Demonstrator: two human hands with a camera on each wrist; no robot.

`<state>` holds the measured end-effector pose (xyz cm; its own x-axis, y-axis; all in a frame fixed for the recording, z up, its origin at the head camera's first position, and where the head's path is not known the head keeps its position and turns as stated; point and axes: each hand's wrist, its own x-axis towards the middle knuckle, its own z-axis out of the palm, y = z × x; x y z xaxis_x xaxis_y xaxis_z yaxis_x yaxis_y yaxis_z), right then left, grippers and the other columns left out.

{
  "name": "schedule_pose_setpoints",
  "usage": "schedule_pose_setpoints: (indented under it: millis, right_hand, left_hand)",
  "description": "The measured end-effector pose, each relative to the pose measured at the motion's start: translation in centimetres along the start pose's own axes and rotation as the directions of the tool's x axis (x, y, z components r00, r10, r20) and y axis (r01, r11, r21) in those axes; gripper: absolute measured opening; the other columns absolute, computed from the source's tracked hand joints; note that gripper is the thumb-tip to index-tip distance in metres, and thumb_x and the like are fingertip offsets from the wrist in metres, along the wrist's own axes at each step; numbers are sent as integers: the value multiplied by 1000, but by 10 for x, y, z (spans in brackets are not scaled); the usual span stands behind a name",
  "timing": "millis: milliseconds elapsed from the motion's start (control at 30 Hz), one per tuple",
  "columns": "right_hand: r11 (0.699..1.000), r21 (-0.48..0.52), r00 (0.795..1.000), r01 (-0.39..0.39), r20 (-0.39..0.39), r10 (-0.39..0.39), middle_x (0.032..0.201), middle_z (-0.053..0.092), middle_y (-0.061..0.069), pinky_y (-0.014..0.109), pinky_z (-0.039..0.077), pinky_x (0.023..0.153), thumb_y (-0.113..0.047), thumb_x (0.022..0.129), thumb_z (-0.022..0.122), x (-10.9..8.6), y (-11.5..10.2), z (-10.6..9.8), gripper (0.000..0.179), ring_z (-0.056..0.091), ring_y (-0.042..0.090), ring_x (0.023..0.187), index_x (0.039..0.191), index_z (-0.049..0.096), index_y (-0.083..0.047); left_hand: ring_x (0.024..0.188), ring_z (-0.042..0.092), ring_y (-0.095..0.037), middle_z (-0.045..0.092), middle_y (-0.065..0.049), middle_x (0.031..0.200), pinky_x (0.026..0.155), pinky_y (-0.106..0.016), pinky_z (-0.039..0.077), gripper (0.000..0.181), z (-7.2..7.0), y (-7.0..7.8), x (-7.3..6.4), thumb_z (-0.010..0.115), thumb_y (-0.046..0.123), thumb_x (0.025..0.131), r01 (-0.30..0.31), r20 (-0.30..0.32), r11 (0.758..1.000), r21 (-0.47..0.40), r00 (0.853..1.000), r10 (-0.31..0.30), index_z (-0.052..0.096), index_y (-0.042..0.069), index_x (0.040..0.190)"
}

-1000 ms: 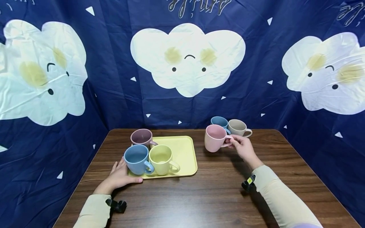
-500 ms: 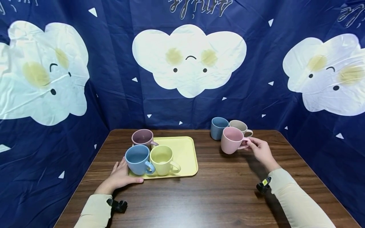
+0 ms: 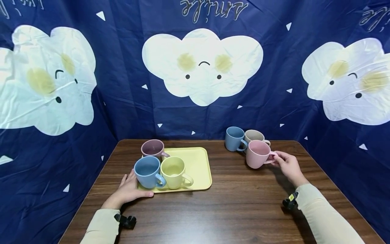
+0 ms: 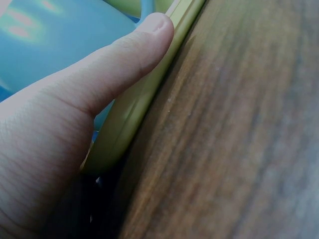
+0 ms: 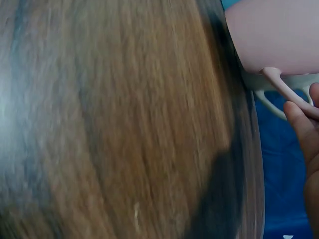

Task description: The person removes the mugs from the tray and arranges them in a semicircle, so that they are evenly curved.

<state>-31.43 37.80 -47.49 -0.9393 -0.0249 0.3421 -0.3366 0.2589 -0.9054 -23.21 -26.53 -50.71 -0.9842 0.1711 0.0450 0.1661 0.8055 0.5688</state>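
My right hand (image 3: pixel 287 166) pinches the handle of a pink mug (image 3: pixel 257 155), which is upright at the right rear of the table. Whether its base touches the wood, I cannot tell. In the right wrist view, thumb and finger meet on the pink mug's handle (image 5: pixel 289 93). My left hand (image 3: pixel 128 188) rests around the near left corner of a yellow tray (image 3: pixel 198 169), its thumb stretched along the front rim. A light blue mug (image 3: pixel 147 173), a yellow mug (image 3: pixel 172 172) and a purple mug (image 3: pixel 152 148) stand close together on the tray's left half.
Behind the pink mug stand a dark blue mug (image 3: pixel 234 138) and a beige mug (image 3: pixel 254 135), partly hidden by it. The brown wooden table (image 3: pixel 195 217) ends at a dark blue curtain (image 3: pixel 122 112) printed with white clouds.
My right hand has carried the pink mug to the right and slightly nearer, from in front of the dark blue mug to in front of the beige one. My left hand stays at the tray.
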Motion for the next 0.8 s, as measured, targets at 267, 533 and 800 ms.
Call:
schedule_pose_setpoints:
  millis: [267,533,800]
  right_hand:
    - [1000,-22,1000,-1,-9,1,95,71,-10,23,59,75,2,104,49,-5,5,-14,33,70,1,83,123,48,29]
    - [1000,24,1000,-17,-22,17,94,71,-14,19,58,74,-1,104,50,-7,14,-31,34,69,0,85,121,48,29]
    - [995,98,1000,-4,-4,5,95,72,-12,20,58,76,-1,104,52,-4,20,-35,30,71,2,85,119,52,25]
  left_hand:
    - [148,8,-56,22,-37,158,112,-76,3,130,0,1,0,87,55,67,-6,-4,1000,7,1000,6,18,-10,156]
    - [148,7,-57,20,-37,159,112,-76,2,131,2,-1,2,87,56,67,-8,-5,1000,0,1000,8,16,-10,156]
    - [148,7,-56,21,-37,159,111,-76,3,130,3,-2,2,87,56,67,-6,-2,1000,9,1000,6,17,-9,156]
